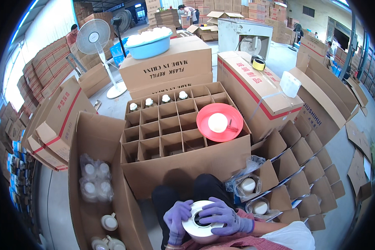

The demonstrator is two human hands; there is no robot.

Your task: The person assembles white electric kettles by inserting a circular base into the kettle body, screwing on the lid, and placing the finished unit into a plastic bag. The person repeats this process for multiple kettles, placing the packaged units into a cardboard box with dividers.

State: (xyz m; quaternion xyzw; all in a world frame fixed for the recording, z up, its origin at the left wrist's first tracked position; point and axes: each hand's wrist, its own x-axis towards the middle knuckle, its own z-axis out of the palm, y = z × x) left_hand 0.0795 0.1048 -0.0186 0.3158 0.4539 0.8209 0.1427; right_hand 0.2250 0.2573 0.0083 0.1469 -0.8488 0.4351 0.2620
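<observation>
A round white plastic flask body (201, 238) with a dark open mouth rests in my lap between my two purple-gloved hands. My left hand (178, 218) is closed on the left side of its rim. Fingers of my right hand (221, 216) lie bent across the top and partly cover the opening, gripping the ring. Just ahead of my knees stands a divided carton (187, 171); white-capped flask refills (166, 98) sit in its far row. A pink basin (202, 128) on its right corner holds a white round piece (218, 123) and a small red tool (233, 126).
At left, a deep carton (129, 216) holds bagged white flask parts (96, 183) and loose handled ones (109, 222). To the right, a divider grid (296, 166) holds wrapped white-topped pieces. Behind are a blue basin (150, 46), a tape roll (258, 64) and a fan (94, 35). People work far off.
</observation>
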